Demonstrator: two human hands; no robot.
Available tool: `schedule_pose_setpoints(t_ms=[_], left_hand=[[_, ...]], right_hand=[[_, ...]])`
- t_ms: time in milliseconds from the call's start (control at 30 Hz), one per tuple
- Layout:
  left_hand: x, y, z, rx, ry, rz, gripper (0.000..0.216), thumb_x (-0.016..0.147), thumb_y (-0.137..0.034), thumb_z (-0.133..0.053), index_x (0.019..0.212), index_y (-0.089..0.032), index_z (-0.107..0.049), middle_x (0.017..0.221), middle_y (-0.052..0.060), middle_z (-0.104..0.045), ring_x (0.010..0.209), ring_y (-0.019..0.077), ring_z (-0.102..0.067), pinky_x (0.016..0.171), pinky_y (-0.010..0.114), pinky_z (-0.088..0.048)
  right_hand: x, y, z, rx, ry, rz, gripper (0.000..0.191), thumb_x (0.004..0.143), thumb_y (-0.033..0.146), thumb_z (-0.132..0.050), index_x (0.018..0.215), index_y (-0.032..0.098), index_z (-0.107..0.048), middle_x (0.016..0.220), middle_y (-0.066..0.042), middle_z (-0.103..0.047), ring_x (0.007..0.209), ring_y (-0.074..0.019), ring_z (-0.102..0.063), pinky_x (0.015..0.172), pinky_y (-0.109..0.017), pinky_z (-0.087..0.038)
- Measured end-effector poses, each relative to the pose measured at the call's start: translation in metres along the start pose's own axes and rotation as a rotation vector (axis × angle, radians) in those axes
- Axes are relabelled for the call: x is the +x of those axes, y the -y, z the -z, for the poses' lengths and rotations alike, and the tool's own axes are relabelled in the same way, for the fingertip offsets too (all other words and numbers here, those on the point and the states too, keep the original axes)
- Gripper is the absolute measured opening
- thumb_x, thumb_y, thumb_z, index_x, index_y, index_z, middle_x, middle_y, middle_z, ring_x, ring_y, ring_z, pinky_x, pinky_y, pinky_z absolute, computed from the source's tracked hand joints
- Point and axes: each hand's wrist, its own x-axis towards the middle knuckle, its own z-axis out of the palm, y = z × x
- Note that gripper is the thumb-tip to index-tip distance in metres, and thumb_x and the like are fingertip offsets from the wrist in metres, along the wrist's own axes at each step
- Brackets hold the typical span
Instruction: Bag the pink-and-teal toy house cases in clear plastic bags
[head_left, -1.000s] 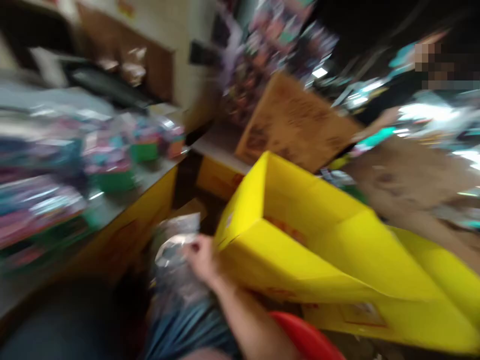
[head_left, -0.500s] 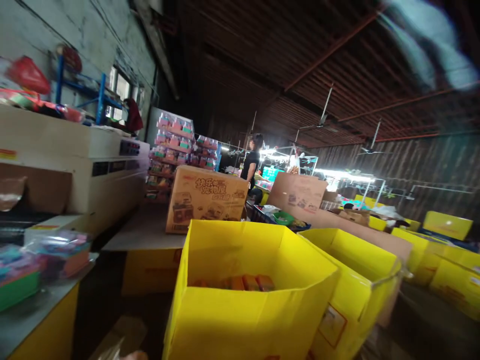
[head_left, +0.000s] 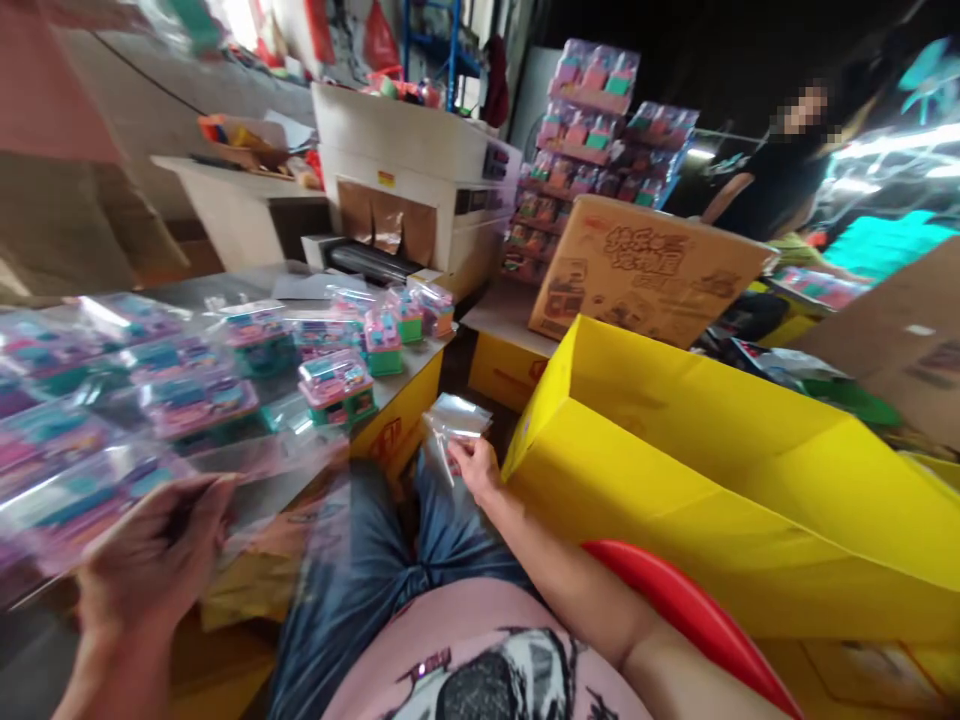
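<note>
My left hand, smeared by motion, is closed in a pinch at the lower left. From its fingertips a clear plastic bag stretches to the right, over the table edge and above my left leg. My right hand is closed on a shiny clear plastic packet, held over my knees beside the yellow box. What is inside that packet cannot be made out. Pink, blue and green toy boxes, several of them in clear wrap, cover the grey table at my left.
A tall yellow carton stands close on my right, with a red seat edge below it. Behind are a brown printed carton, a cream machine with a conveyor, and stacked toy boxes. A person is at the far right.
The view has swung down and to the left. Both my hands, my legs and the toy-covered table now show; earlier only a bit of a hand showed at the bottom edge.
</note>
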Motion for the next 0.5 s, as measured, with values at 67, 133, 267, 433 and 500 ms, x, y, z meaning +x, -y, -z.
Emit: schedule_pose_setpoints(t_ms=[67, 133, 267, 433, 500], left_hand=[[0.0, 0.006, -0.004, 0.124, -0.024, -0.079, 0.023, 0.082, -0.037, -0.066, 0.094, -0.017, -0.068, 0.058, -0.005, -0.055, 0.051, 0.0098, -0.048, 0.046, 0.018, -0.035], [0.001, 0.011, -0.007, 0.189, -0.019, -0.121, 0.028, 0.083, -0.041, -0.064, 0.096, -0.016, -0.068, 0.061, -0.003, -0.059, 0.055, 0.0117, -0.053, 0.05, 0.019, -0.04], [-0.001, 0.017, -0.01, 0.28, 0.005, -0.167, 0.03, 0.086, -0.042, -0.061, 0.092, -0.013, -0.069, 0.064, 0.0, -0.063, 0.058, 0.0129, -0.056, 0.056, 0.021, -0.044], [-0.004, 0.019, -0.014, 0.313, 0.129, -0.187, 0.03, 0.088, -0.038, -0.06, 0.096, -0.01, -0.067, 0.065, 0.0, -0.064, 0.059, 0.0116, -0.056, 0.06, 0.02, -0.044], [-0.003, 0.019, -0.016, 0.293, 0.117, -0.204, 0.028, 0.088, -0.037, -0.06, 0.094, -0.011, -0.068, 0.063, -0.001, -0.063, 0.058, 0.0107, -0.056, 0.06, 0.019, -0.044]], right_hand=[[-0.013, -0.021, -0.016, -0.066, 0.032, -0.012, 0.03, 0.077, 0.041, -0.067, 0.094, 0.016, -0.067, 0.083, -0.008, -0.075, 0.062, -0.0192, -0.068, 0.052, -0.028, -0.054], [-0.019, -0.034, -0.024, -0.134, 0.044, -0.004, 0.026, 0.076, 0.037, -0.07, 0.092, 0.015, -0.068, 0.085, -0.009, -0.075, 0.068, -0.0208, -0.07, 0.057, -0.029, -0.056], [-0.016, -0.04, -0.023, -0.264, 0.046, 0.02, 0.023, 0.074, 0.034, -0.073, 0.087, 0.015, -0.07, 0.083, -0.008, -0.076, 0.075, -0.0212, -0.072, 0.066, -0.029, -0.056], [-0.012, -0.033, 0.0, -0.425, 0.018, 0.005, 0.03, 0.063, 0.039, -0.083, 0.075, 0.016, -0.069, 0.072, -0.005, -0.072, 0.071, -0.0212, -0.069, 0.066, -0.029, -0.052], [-0.012, -0.021, 0.015, -0.472, 0.001, 0.001, 0.038, 0.062, 0.044, -0.084, 0.081, 0.015, -0.069, 0.074, -0.005, -0.072, 0.072, -0.0217, -0.068, 0.067, -0.03, -0.053]])
